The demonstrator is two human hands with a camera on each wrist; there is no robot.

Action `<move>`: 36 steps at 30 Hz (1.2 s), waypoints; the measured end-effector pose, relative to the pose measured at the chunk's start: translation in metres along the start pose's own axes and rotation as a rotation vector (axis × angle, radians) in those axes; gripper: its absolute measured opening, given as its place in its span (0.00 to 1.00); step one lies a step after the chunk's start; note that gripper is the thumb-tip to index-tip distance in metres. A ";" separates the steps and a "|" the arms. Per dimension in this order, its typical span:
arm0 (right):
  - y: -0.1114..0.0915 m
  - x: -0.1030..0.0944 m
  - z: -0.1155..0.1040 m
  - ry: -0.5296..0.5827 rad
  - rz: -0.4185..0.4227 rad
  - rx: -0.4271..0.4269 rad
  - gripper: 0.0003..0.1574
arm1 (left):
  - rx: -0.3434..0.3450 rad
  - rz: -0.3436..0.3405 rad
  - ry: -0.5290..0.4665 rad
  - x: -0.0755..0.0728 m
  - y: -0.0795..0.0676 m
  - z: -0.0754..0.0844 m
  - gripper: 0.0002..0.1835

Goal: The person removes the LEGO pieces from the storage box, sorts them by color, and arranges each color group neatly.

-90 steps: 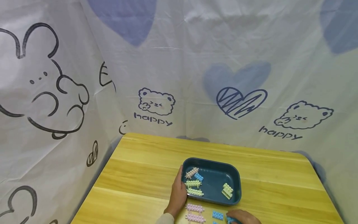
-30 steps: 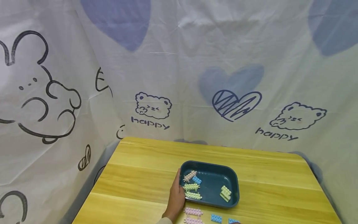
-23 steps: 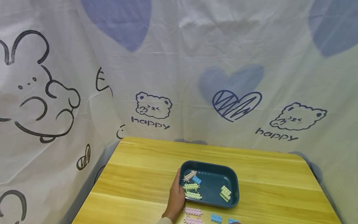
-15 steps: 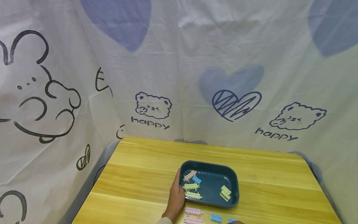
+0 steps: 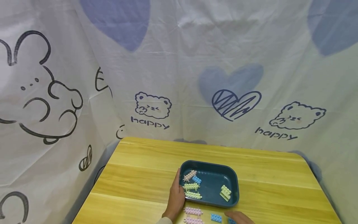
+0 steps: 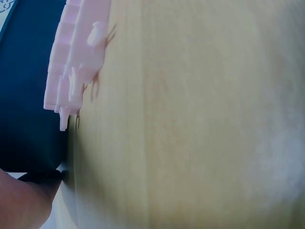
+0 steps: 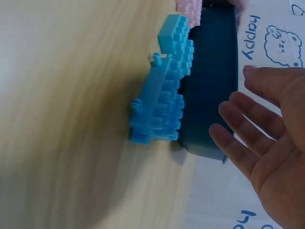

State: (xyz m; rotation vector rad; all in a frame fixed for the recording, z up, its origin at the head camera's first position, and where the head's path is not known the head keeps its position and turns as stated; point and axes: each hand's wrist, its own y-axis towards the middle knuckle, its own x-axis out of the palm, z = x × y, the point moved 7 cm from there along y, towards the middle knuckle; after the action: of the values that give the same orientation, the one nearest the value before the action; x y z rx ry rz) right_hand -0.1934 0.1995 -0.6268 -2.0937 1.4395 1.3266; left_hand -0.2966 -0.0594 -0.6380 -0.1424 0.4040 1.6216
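Fingers [image 7: 257,113] of the right hand [image 7: 283,162] are extended and relaxed, holding nothing, close to a pegged blue block [image 7: 159,105] and a plain blue block [image 5: 216,218]. Both lie studs up on the table [image 5: 139,174], by the near side of the tray [image 5: 211,188]. Contact between hand and blocks cannot be confirmed.

Left hand [image 5: 176,197] is set against the tray's left end, fingers straight along the outer wall. Light steadying pressure is judged sufficient; a hard push could slide the tray. For sound handling, a block is best pinched by its long sides between thumb and forefinger, clear of studs and side pegs. The pegs look liable to catch on a neighbour, so a straight lift is advised.

Tray contents: at the left end, a peach block [image 5: 190,175] lies aslant beside a small blue brick [image 5: 196,179]. Below these, an upper green block [image 5: 191,186] and a lower green block [image 5: 193,195] lie roughly parallel. At the right end, two pale green bricks [image 5: 225,190] sit together; whether joined, cannot be told. Outside, two pink blocks [image 5: 193,211] lie just beside the tray's near wall.
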 end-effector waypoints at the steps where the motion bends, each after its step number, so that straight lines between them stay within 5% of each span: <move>1: -0.001 -0.007 -0.010 -0.044 0.095 -0.014 0.25 | -0.001 0.000 -0.003 0.000 0.000 0.000 0.37; 5: 0.003 -0.022 -0.030 -0.148 0.302 -0.039 0.27 | -0.007 -0.002 -0.009 -0.001 -0.001 -0.001 0.37; 9: 0.010 -0.029 -0.038 -0.252 0.369 -0.105 0.36 | -0.010 -0.001 -0.017 -0.001 -0.001 -0.001 0.37; 14: 0.023 -0.035 -0.041 -0.269 0.346 -0.151 0.43 | -0.010 -0.002 -0.015 -0.001 -0.001 -0.001 0.37; 24: 0.040 -0.038 -0.042 -0.193 0.259 -0.015 0.37 | -0.013 -0.011 -0.026 0.001 -0.002 0.000 0.37; 36: 0.043 -0.033 -0.036 -0.196 0.179 0.044 0.41 | -0.017 -0.017 -0.027 -0.001 -0.001 0.002 0.37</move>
State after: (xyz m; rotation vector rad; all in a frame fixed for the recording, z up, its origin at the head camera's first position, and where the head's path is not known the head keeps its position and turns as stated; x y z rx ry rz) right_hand -0.2132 0.1754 -0.5694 -1.7853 1.5834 1.5039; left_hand -0.2954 -0.0591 -0.6357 -0.1366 0.3673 1.6091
